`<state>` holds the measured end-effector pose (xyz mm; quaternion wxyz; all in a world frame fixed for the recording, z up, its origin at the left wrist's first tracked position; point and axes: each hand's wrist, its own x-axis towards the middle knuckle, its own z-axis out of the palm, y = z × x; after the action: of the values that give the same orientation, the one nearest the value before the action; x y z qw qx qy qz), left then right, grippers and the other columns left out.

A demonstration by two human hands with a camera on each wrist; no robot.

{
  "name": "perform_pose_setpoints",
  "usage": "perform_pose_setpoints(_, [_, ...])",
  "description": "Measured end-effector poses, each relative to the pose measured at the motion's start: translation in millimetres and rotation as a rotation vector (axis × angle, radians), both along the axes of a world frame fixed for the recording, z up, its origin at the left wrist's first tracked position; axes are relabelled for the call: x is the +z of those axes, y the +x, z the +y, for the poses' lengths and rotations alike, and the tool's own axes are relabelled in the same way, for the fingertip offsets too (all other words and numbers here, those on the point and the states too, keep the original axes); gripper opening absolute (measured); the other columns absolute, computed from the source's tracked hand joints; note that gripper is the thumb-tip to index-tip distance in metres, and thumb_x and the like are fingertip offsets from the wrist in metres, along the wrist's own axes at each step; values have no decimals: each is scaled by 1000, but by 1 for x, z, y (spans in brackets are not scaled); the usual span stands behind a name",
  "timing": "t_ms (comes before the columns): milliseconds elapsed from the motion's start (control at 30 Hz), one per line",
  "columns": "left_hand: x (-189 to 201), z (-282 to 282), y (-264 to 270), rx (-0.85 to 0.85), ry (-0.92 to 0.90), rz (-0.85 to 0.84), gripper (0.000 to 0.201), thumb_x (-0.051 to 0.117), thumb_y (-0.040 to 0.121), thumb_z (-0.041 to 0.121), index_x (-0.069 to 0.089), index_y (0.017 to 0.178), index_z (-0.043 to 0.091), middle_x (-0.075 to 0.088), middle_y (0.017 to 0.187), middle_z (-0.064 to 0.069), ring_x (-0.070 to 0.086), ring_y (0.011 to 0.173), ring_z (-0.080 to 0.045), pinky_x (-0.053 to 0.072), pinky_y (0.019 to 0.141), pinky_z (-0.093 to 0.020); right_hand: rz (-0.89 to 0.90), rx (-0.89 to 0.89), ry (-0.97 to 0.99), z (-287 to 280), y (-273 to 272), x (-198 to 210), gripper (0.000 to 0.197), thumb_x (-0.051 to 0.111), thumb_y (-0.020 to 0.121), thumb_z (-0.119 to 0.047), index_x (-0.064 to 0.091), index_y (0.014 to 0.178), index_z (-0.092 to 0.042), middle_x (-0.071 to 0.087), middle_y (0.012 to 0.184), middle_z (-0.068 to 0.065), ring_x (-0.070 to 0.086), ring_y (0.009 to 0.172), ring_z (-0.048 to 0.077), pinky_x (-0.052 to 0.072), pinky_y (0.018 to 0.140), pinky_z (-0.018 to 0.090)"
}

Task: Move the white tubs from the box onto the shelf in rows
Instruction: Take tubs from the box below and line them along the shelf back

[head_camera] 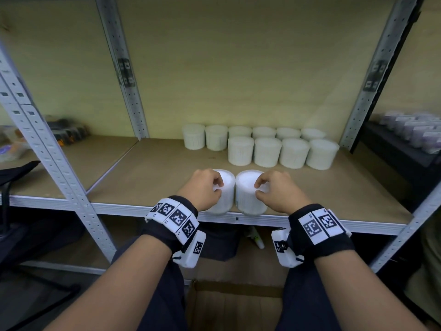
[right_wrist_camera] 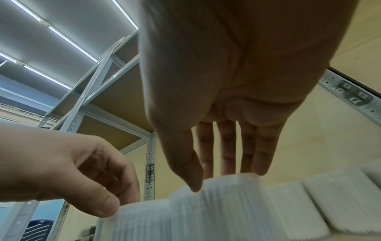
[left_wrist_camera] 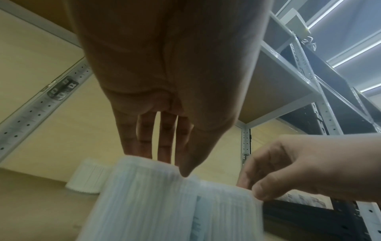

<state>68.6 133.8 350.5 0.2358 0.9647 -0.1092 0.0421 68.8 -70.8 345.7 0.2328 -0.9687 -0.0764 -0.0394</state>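
Observation:
Two white ribbed tubs stand side by side near the front edge of the brown shelf [head_camera: 148, 173]. My left hand [head_camera: 218, 186] grips the left tub [head_camera: 228, 197] from above, fingers and thumb pinching its top rim [left_wrist_camera: 144, 195]. In the same way my right hand [head_camera: 259, 187] grips the right tub [head_camera: 245, 197] at its rim [right_wrist_camera: 226, 203]. Further back, a row of several tubs [head_camera: 239, 132] lines the wall, with a shorter row [head_camera: 281, 152] in front of it at the right. The cardboard box [head_camera: 233, 304] sits below, between my arms; its inside is mostly hidden.
Grey metal uprights [head_camera: 55, 158] [head_camera: 362, 111] frame the bay. The left bay holds dark and orange items [head_camera: 69, 132]. A dark shelf [head_camera: 401, 151] at the right carries purple packs [head_camera: 415, 132]. A black chair [head_camera: 16, 170] is at the far left.

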Motion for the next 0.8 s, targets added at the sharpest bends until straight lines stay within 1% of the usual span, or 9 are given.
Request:
perform_pose_setpoints(100, [0,2,6,9,10,13,22,56,89,14,66,109,15,63,120,-1,56,114,-16,39,86,-19,5,8,-14,2,5,1,21,61,86,-21,68,106,-17,59,127,4,55,116,17,43,91,26])
perform_pose_setpoints(200, [0,7,13,12,30,20,22,56,89,14,67,108,16,63,119,-2,52,118,-17,42,96,-27,7,23,-22,6,12,1,22,61,87,-22,69,107,-17,60,127,3,56,116,17,41,88,23])
perform_pose_setpoints(233, [0,9,16,18,38,24,22,56,89,14,67,108,16,63,119,-3,52,117,-18,43,97,-29,9,29,-18,8,15,2,22,62,87,-22,69,107,-16,60,127,3,56,116,17,41,88,23])
perform_pose_setpoints(400, [0,23,37,57,56,37,21,56,88,13,67,105,18,61,122,-7,57,111,-19,47,96,-33,9,48,-35,24,39,3,22,63,86,-23,69,107,-17,62,125,5,57,115,19,45,95,29])
perform_pose_setpoints(500, [1,32,52,92,61,37,21,56,88,12,68,104,17,61,122,-7,61,106,-22,50,93,-34,2,58,-54,36,56,5,23,63,87,-22,69,109,-15,63,124,5,57,116,21,45,96,31])
perform_pose_setpoints(567, [2,38,62,111,64,27,21,55,88,10,69,103,16,63,120,-8,62,104,-24,51,91,-33,6,63,-63,45,68,6,24,62,87,-21,69,109,-15,63,124,5,58,115,22,46,94,32])
perform_pose_setpoints(700, [2,49,84,123,61,5,22,55,90,8,70,106,11,65,118,-9,61,108,-24,43,84,-25,8,74,-74,59,94,5,23,62,86,-22,69,108,-16,63,125,5,60,111,23,48,92,32])
perform_pose_setpoints(800, [3,57,103,132,53,6,21,56,90,9,70,105,11,65,118,-8,61,108,-23,42,83,-23,16,78,-87,68,113,6,23,62,86,-21,70,107,-17,63,123,5,61,109,24,49,92,32])
